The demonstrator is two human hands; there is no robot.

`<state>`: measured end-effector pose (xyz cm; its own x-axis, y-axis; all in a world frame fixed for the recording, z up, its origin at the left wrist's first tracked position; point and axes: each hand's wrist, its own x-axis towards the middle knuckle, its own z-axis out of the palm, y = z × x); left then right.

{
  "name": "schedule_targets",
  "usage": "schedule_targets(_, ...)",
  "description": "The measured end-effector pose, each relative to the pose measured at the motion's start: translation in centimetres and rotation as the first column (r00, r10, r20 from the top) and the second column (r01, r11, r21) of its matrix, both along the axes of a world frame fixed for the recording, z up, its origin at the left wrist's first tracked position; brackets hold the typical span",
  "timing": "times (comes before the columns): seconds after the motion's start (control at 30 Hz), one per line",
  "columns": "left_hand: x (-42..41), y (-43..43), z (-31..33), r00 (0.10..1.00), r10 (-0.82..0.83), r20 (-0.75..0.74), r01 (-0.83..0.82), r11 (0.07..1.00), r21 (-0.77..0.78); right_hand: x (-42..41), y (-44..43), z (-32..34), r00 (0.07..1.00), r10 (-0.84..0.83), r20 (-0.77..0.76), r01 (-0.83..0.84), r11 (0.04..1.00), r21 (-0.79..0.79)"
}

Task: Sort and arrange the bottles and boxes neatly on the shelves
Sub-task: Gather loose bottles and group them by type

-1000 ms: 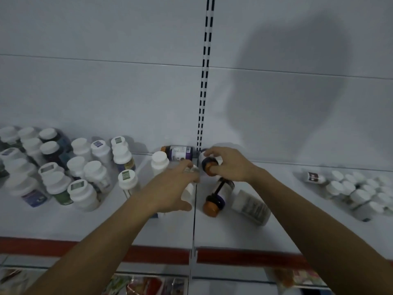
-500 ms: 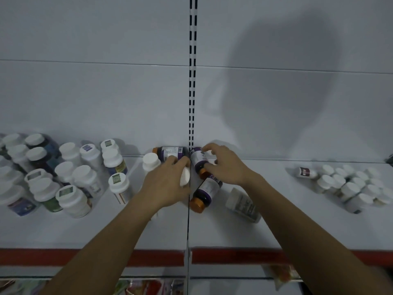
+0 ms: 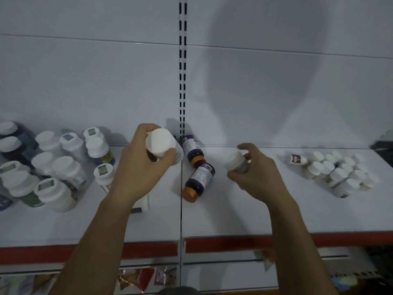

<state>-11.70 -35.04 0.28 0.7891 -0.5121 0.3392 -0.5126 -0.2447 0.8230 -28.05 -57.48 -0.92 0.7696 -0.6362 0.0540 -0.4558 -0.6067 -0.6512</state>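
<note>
White shelf (image 3: 231, 213) — red front edge (image 3: 350, 239)

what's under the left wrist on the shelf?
A white container on the shelf; only its lower edge shows. The left hand and its wrist cover the rest, so box or bottle is unclear.

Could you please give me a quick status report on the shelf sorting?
Left hand grips white-capped bottle. Right hand grips small white bottle. Two orange-capped bottles lie toppled between them.
</note>
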Motion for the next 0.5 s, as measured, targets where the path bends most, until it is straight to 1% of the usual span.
schedule_targets(0.07,0.5,1.6,1.1,1.0,0.019,0.015,-0.018,0.997,-0.069,0.9,0.4,0.2,0.98,-0.058,0.19,0.06,0.998,-0.006)
schedule_targets(0.13,1.2,3.8,2.2,0.997,0.057,0.05,-0.052,0.993,-0.108,2.7,1.1,0.8,0.95,-0.057,0.307,0.061,0.998,-0.003)
schedule_targets(0.2,2.3,6.7,3.1,0.987,0.134,0.09,-0.122,0.984,-0.127,5.3,2.4,1.8,0.922,-0.013,0.388,0.005,1.0,0.022)
schedule_targets(0.27,3.4,10.2,3.8,0.964,0.227,0.137,-0.213,0.971,-0.112,8.3,4.4,3.0,0.892,0.076,0.446,-0.091,0.996,0.014)
schedule_targets(0.33,4.3,14.0,4.3,0.937,0.315,0.153,-0.305,0.949,-0.082,11.5,7.1,4.2,0.863,0.163,0.478,-0.196,0.98,0.02)
schedule_targets(0.5,5.1,24.0,4.0,0.836,0.509,0.208,-0.519,0.855,-0.004,19.2,15.0,5.7,0.808,0.332,0.486,-0.389,0.921,0.017)
